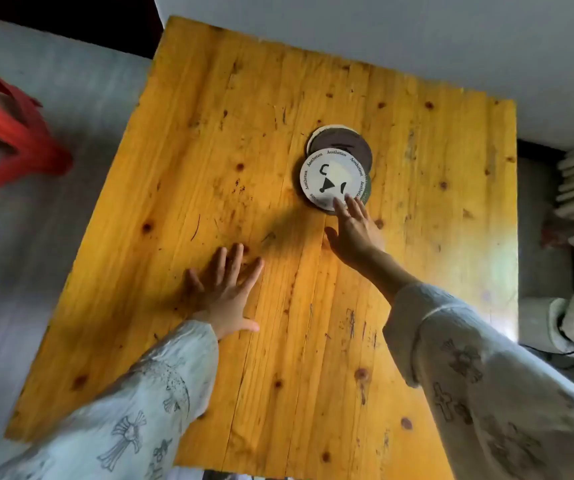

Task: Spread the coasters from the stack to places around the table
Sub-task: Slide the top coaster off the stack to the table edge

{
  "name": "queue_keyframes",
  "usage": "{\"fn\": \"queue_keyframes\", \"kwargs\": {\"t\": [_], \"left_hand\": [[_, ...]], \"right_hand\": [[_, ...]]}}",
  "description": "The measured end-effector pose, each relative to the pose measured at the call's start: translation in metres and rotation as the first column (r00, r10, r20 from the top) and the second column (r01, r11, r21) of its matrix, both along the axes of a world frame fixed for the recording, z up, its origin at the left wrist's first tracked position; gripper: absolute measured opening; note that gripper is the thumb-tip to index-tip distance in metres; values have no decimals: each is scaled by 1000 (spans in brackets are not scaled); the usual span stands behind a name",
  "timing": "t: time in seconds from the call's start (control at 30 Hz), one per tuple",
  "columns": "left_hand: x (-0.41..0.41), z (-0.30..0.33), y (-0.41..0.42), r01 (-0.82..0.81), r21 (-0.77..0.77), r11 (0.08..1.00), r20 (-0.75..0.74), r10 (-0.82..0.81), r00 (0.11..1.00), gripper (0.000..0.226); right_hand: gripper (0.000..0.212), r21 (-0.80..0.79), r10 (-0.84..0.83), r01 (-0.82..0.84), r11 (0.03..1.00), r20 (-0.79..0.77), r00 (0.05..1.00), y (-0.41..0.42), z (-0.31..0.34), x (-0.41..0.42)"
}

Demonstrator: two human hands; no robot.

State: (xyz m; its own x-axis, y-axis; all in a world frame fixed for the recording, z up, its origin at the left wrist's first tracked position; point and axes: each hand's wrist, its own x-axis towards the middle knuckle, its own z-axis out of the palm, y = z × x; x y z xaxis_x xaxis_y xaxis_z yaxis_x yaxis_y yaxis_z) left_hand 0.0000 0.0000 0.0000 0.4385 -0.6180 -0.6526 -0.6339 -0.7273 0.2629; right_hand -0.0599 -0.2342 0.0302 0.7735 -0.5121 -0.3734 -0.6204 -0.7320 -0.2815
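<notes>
— Where was the right hand [354,233]?
— Fingers spread, tips pressing the near edge of the white coaster [330,178] topping the fanned stack [342,147], right of centre on the worktop [209,133].
— And the left hand [223,289]?
— Lay flat, splayed, holding nothing.

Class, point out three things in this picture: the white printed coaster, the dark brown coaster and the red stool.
white printed coaster [330,178]: head view, on its printed middle.
dark brown coaster [342,142]: head view, on its exposed far part.
red stool [4,133]: head view, on its blurred frame.
</notes>
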Motion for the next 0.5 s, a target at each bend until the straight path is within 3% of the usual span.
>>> {"fn": "queue_keyframes", "kwargs": {"t": [0.2, 0.33, 0.5], "left_hand": [[-6, -15, 3, 13, 0, 1000, 102, -12, 995, 130], [-4, -15, 0, 2, 26, 1000, 98, -4, 995, 131], [-5, -12, 1, -2, 33, 999, 85, -1, 996, 130]], "right_hand": [[72, -143, 133, -135, 981, -23, 991, -11, -20, 36], [58, -250, 163, -154, 956, 15, 987, -15, -20, 41], [47, -298, 270, -280, 913, -76, 960, -15, -15, 34]]}}
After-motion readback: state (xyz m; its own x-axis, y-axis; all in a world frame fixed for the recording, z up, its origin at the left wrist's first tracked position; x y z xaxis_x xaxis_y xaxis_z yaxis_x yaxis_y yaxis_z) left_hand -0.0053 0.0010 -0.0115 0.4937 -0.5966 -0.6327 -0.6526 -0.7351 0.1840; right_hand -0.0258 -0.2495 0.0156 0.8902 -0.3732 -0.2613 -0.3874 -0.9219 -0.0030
